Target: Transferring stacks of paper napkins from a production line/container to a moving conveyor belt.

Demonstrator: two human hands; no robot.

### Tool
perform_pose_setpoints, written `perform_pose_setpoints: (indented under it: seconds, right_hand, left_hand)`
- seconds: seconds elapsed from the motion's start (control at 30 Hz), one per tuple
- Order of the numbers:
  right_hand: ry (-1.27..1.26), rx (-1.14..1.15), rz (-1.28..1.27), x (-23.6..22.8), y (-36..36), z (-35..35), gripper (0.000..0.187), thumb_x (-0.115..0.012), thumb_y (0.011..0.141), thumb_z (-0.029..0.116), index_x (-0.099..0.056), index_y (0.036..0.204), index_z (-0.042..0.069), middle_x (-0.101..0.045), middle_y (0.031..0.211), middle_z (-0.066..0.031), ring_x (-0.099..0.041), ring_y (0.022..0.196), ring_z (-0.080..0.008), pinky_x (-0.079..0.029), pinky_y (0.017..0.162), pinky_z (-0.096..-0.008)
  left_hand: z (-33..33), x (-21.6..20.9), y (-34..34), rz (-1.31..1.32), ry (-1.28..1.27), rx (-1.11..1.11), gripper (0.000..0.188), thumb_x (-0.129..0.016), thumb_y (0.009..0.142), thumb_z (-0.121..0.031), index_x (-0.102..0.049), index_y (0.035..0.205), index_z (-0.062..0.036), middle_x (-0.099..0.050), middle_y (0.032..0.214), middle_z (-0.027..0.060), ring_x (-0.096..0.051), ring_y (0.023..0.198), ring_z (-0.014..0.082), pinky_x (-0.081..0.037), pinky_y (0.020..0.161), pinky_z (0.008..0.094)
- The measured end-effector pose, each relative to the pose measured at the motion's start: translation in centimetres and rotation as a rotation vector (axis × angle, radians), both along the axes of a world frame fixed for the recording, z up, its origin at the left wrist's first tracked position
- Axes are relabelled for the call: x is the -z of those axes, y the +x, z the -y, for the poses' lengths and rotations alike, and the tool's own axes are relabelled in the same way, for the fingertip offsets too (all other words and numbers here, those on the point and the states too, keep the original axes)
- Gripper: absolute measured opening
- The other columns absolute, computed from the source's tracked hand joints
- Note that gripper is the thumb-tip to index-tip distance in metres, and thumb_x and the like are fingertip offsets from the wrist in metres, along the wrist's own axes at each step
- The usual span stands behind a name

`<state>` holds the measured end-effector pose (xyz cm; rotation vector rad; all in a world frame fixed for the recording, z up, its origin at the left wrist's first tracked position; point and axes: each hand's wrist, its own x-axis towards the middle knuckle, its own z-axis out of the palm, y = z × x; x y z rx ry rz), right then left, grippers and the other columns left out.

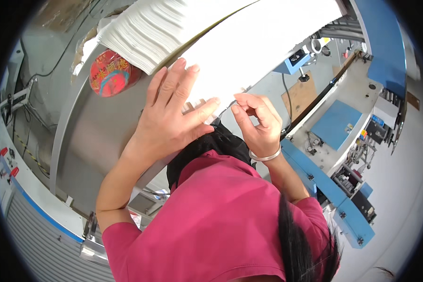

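Bright white paper lies in a stack in front of me, its surface washed out by glare. Fingers spread, my left hand rests at the near left edge of this paper, with the thumb near its close corner. My right hand, a bangle on its wrist, has thumb and forefinger pinched together at the paper's near right edge. How many sheets are between them cannot be made out. Left of the paper stands another thick stack of white sheets, its layered edges wavy.
A round red package sits beside the left stack on a grey metal table. To the right are a blue and white machine and a blue clamp part with a black knob. A ribbed machine panel is at lower left.
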<state>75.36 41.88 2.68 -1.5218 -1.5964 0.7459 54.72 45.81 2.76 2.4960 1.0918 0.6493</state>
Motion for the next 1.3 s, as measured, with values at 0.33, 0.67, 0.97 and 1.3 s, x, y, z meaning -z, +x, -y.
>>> perform_pose_setpoints:
  seconds: [0.33, 0.67, 0.97, 1.3]
  right_hand:
    - [-0.181, 0.051, -0.103, -0.8, -1.4, 0.5, 0.029, -0.073, 0.077, 0.004, -0.061, 0.103, 0.001, -0.061, 0.088, -0.0045, -0.060, 0.073, -0.0089, -0.051, 0.064, -0.0219]
    - [-0.027, 0.108, 0.138, 0.1, -1.9, 0.8, 0.026, -0.073, 0.077, 0.007, -0.062, 0.100, 0.003, -0.063, 0.088, -0.0067, -0.063, 0.069, -0.0115, -0.052, 0.058, -0.0240]
    - [0.325, 0.105, 0.562, 0.6, -3.2, 1.8, 0.025, -0.074, 0.071, 0.007, -0.067, 0.095, 0.009, -0.064, 0.086, -0.0054, -0.063, 0.070, -0.0209, -0.052, 0.060, -0.0286]
    - [0.188, 0.007, 0.594, -1.6, -3.4, 0.0, 0.023, -0.071, 0.075, 0.016, -0.063, 0.095, 0.009, -0.062, 0.088, -0.0048, -0.063, 0.078, -0.0236, -0.052, 0.061, -0.0320]
  left_hand:
    - [0.2, -0.2, -1.0, -0.015, 0.044, 0.072, 0.038, -0.058, 0.082, -0.043, -0.068, 0.108, -0.0174, -0.038, 0.139, 0.0153, -0.031, 0.131, 0.0348, -0.027, 0.105, 0.0505]
    - [0.7, 0.8, -1.6, -0.026, 0.149, 0.135, 0.039, -0.067, 0.075, -0.032, -0.063, 0.108, -0.0104, -0.049, 0.130, 0.0034, -0.035, 0.129, 0.0280, -0.025, 0.106, 0.0501]
    - [0.9, 1.3, -1.6, 0.035, 0.180, 0.120, 0.043, -0.073, 0.069, -0.028, -0.062, 0.106, -0.0091, -0.050, 0.124, 0.0031, -0.037, 0.127, 0.0265, -0.024, 0.105, 0.0500]
    - [0.9, 1.8, -1.9, 0.040, 0.206, 0.106, 0.043, -0.074, 0.068, -0.028, -0.061, 0.105, -0.0106, -0.049, 0.122, 0.0043, -0.038, 0.125, 0.0279, -0.024, 0.105, 0.0505]
